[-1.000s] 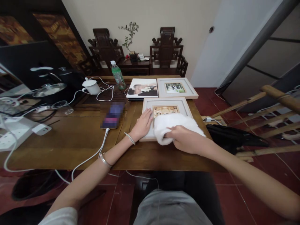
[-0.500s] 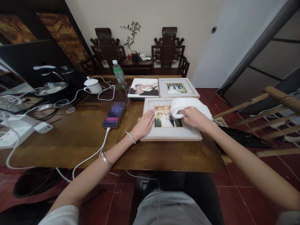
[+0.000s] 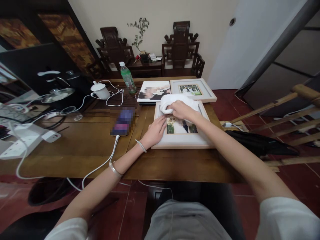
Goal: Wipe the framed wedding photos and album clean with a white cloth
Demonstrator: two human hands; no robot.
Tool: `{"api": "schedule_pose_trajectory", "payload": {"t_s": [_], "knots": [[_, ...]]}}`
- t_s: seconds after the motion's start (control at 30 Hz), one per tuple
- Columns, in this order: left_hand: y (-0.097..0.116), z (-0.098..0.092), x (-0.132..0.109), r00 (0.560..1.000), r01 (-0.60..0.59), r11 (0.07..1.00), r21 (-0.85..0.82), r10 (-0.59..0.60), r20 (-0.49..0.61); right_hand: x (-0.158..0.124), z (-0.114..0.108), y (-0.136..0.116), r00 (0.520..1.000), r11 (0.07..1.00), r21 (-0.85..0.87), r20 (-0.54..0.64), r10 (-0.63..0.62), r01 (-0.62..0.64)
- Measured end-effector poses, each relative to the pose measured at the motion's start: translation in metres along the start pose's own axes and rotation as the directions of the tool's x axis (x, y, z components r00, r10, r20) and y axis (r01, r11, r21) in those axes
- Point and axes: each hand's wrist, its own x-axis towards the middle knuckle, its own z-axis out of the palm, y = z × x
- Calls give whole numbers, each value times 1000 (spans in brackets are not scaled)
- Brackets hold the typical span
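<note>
A light wooden picture frame (image 3: 185, 142) with a white mat and a photo lies flat at the table's front edge. My left hand (image 3: 155, 131) rests on its left side, fingers stretched out over the border. My right hand (image 3: 181, 110) is closed on a white cloth (image 3: 180, 99), bunched up and pressed on the upper part of the frame. Cloth and hand hide the frame's top edge and some of the photo. Behind it lie a second picture frame (image 3: 208, 93) and a white-edged photo panel (image 3: 155, 90) on top of something dark.
Left of the frame are a phone (image 3: 123, 120) on a white charging cable, a green-labelled bottle (image 3: 128, 78), a lidded white cup (image 3: 100, 90) and a power strip (image 3: 22, 141). A wooden chair (image 3: 275, 113) stands to the right of the table (image 3: 160, 166).
My right hand has moved the cloth left and away from me, from the photo's right side to the frame's upper left. My left hand stays on the frame's left side.
</note>
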Motion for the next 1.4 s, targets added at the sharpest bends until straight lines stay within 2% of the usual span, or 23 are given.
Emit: {"api": "schedule_pose_trajectory", "payload": {"t_s": [0.2, 0.3, 0.4, 0.57, 0.73, 0.83, 0.9, 1.03, 1.1, 1.17, 1.27, 1.4], "knots": [[0, 2, -1, 999, 38, 999, -25, -38, 6, -40, -25, 50, 987, 986, -53, 8, 159, -158], [0, 2, 0, 999, 46, 999, -18, -46, 14, -59, -30, 58, 985, 983, -62, 7, 174, -173], [1, 2, 0, 999, 50, 999, -14, -50, 17, -80, -27, 42, 989, 990, -3, 41, 139, -139], [4, 1, 0, 998, 57, 998, -4, -57, 18, -126, -27, -14, 992, 981, 183, 125, 33, -56], [5, 1, 0, 998, 56, 998, 8, -57, 20, -154, -38, -56, 991, 948, 314, 108, -80, 43], [6, 0, 0, 999, 48, 999, 14, -48, 21, -151, -34, -62, 990, 948, 313, 104, -96, 59], [6, -1, 0, 999, 42, 999, 20, -43, 20, -143, -25, -54, 992, 959, 278, 92, -81, 52], [6, -2, 0, 999, 35, 999, 34, -36, 26, -119, -3, -19, 998, 997, 70, 43, -46, 43], [5, -1, 0, 999, 38, 999, 37, -39, 32, -104, 5, 0, 1000, 998, -60, 20, -4, 5], [4, -1, 0, 998, 42, 998, 38, -43, 40, -88, 7, 14, 999, 992, -118, 14, 49, -47], [2, -1, 0, 998, 49, 999, 19, -50, 38, -65, 4, 19, 995, 993, -79, 42, 87, -84], [0, 0, 1, 999, 46, 998, -50, -46, -4, -53, 1, 4, 996, 999, 28, 82, 40, -43]]}}
